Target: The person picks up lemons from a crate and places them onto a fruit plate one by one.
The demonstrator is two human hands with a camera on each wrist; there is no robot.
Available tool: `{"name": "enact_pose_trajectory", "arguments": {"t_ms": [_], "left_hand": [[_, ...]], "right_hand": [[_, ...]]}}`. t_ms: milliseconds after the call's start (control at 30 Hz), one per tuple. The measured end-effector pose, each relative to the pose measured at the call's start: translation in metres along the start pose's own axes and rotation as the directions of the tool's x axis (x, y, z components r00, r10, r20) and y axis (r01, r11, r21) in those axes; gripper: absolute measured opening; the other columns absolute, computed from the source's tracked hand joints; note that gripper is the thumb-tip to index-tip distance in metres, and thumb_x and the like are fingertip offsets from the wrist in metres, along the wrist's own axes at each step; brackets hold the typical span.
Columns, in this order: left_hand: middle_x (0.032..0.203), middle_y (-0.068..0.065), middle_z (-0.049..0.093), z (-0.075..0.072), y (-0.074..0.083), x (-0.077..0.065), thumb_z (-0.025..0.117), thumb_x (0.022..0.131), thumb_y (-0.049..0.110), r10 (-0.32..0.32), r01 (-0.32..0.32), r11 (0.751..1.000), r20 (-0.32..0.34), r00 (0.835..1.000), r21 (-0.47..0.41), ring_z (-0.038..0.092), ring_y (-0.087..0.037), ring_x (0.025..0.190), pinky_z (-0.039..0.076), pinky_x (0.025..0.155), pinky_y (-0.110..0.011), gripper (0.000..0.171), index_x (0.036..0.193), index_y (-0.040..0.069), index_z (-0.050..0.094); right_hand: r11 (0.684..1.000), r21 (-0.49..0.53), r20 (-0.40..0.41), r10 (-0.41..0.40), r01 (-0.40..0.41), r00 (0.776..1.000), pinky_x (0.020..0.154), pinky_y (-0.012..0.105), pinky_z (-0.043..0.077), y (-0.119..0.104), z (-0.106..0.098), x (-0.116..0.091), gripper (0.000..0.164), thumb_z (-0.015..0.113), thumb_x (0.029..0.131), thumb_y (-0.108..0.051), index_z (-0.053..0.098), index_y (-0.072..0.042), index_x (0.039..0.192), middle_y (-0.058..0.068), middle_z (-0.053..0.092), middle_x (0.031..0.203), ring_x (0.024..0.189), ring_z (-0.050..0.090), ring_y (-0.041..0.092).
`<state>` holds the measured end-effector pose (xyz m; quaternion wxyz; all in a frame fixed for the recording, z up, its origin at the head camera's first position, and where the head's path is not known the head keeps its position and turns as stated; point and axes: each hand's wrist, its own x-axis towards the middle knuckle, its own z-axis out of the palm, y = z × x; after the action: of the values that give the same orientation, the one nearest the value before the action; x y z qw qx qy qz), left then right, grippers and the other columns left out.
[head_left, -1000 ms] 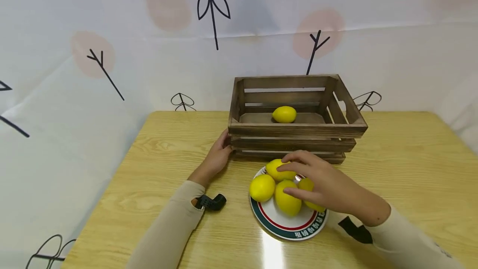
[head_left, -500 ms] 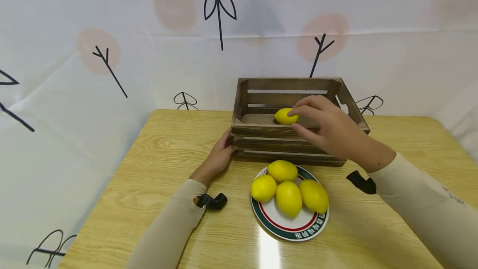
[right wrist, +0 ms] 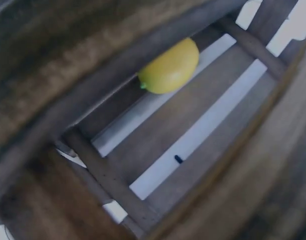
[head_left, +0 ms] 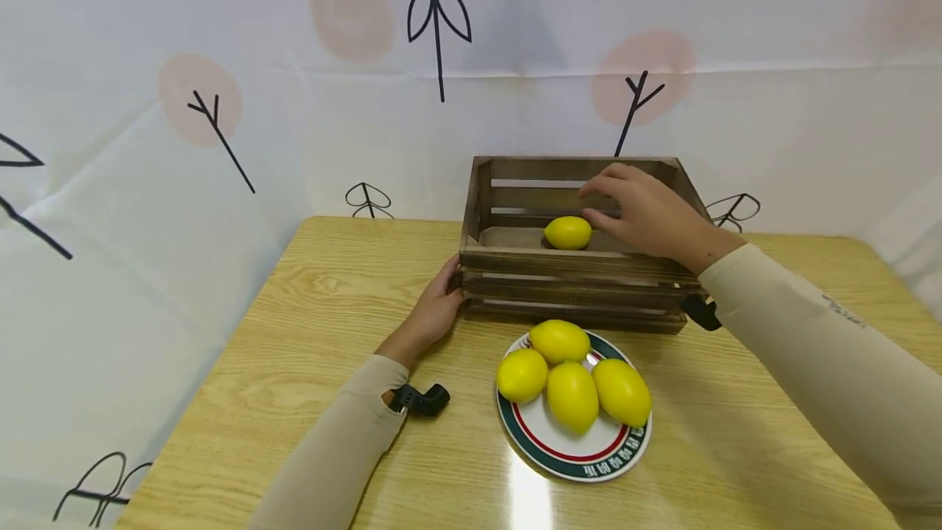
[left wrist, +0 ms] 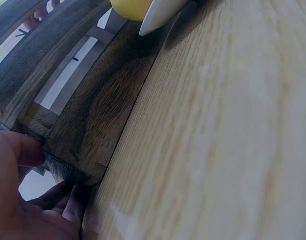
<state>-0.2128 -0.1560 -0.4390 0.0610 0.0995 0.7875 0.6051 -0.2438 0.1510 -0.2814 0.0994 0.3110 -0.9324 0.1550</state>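
A brown slatted wooden crate (head_left: 581, 289) stands at the back of the table, with one yellow lemon (head_left: 568, 233) lying inside. My left hand (head_left: 432, 305) holds the crate's lower left end; in the left wrist view its thumb and fingers lie around the slat ends. My right hand (head_left: 648, 211) is over the crate's right half, thumb and fingers apart and loosely bent, holding nothing. It is just right of the lemon. The right wrist view looks into the crate at the lemon (right wrist: 170, 67); the hand does not show there. Several lemons (head_left: 572, 397) rest on a plate in front.
The white plate (head_left: 567, 471) has a green and red rim and sits close before the crate. A wooden table (head_left: 353, 268) runs left and right of them. Behind hangs a white cloth (head_left: 530, 121) with line drawings.
My right hand has moved from above the plate's lemons up and back to over the crate. My left hand stays at the crate's left end. The view has shifted slightly.
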Motion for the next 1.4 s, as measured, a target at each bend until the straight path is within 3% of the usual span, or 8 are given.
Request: {"name": "enact_pose_trajectory", "arguments": {"t_ms": [233,500,600,767,1000,1267,1400], "left_hand": [[0.155,-0.015,0.042,0.0,-0.001,0.0,0.04,0.103,0.005,0.007,-0.007,1.0,-0.001,1.0,-0.01,0.04,-0.03,0.144,0.036,0.117,-0.049,0.062,0.161,0.019,0.021],[0.159,-0.015,0.037,0.002,0.0,-0.002,0.041,0.101,0.005,-0.017,0.018,0.999,-0.015,1.0,0.043,0.037,-0.031,0.146,0.031,0.12,-0.048,0.065,0.162,0.016,0.018],[0.16,-0.015,0.036,0.002,0.001,-0.002,0.041,0.101,0.004,-0.013,0.014,0.999,-0.014,1.0,0.046,0.036,-0.03,0.147,0.031,0.12,-0.048,0.065,0.161,0.015,0.018],[0.16,-0.017,0.034,0.002,0.0,-0.001,0.041,0.1,0.004,-0.017,0.018,0.998,-0.019,1.0,0.056,0.036,-0.031,0.147,0.031,0.12,-0.048,0.066,0.162,0.013,0.018],[0.159,-0.017,0.037,0.0,-0.002,-0.001,0.041,0.101,0.004,-0.003,0.004,0.998,-0.023,1.0,0.06,0.037,-0.031,0.146,0.03,0.121,-0.047,0.065,0.161,0.012,0.018],[0.157,-0.015,0.04,-0.001,0.0,-0.001,0.043,0.102,0.005,0.006,-0.005,0.999,-0.025,1.0,0.054,0.038,-0.03,0.146,0.03,0.12,-0.047,0.063,0.161,0.014,0.021],[0.157,-0.015,0.041,0.001,-0.001,-0.001,0.043,0.102,0.006,0.006,-0.004,0.998,-0.031,0.999,0.062,0.039,-0.03,0.145,0.029,0.121,-0.048,0.063,0.161,0.014,0.022]], "right_hand": [[0.999,-0.009,0.092,0.047,-0.046,0.995,0.098,0.054,0.048,0.01,0.006,0.017,0.034,0.064,0.098,-0.018,0.064,-0.003,0.128,0.021,0.057,0.128,0.116,0.057,0.037],[0.996,-0.03,0.165,0.083,-0.079,0.983,0.089,0.052,0.052,0.016,0.019,0.026,0.036,0.064,0.097,-0.017,0.062,-0.002,0.13,0.024,0.058,0.124,0.103,0.061,0.036],[0.994,-0.016,0.206,0.108,-0.107,0.972,0.092,0.054,0.051,0.017,0.024,0.027,0.039,0.064,0.097,-0.018,0.06,-0.002,0.132,0.025,0.055,0.129,0.106,0.061,0.038],[0.993,0.005,0.33,0.111,-0.12,0.938,0.103,0.063,0.044,0.02,0.033,0.03,0.051,0.066,0.096,-0.018,0.051,0.001,0.141,0.032,0.047,0.141,0.127,0.05,0.049],[0.987,0.025,0.502,0.124,-0.158,0.856,0.109,0.071,0.032,0.025,0.04,0.033,0.069,0.067,0.095,-0.025,0.037,-0.001,0.153,0.038,0.036,0.149,0.136,0.037,0.057],[0.991,0.052,0.573,0.069,-0.12,0.816,0.115,0.069,0.023,0.025,0.036,0.034,0.076,0.068,0.094,-0.023,0.03,0.004,0.154,0.04,0.024,0.155,0.142,0.025,0.059],[0.992,0.072,0.589,0.039,-0.101,0.808,0.116,0.068,0.022,0.027,0.037,0.033,0.074,0.067,0.095,-0.019,0.03,0.007,0.153,0.04,0.021,0.156,0.143,0.023,0.059]]}}
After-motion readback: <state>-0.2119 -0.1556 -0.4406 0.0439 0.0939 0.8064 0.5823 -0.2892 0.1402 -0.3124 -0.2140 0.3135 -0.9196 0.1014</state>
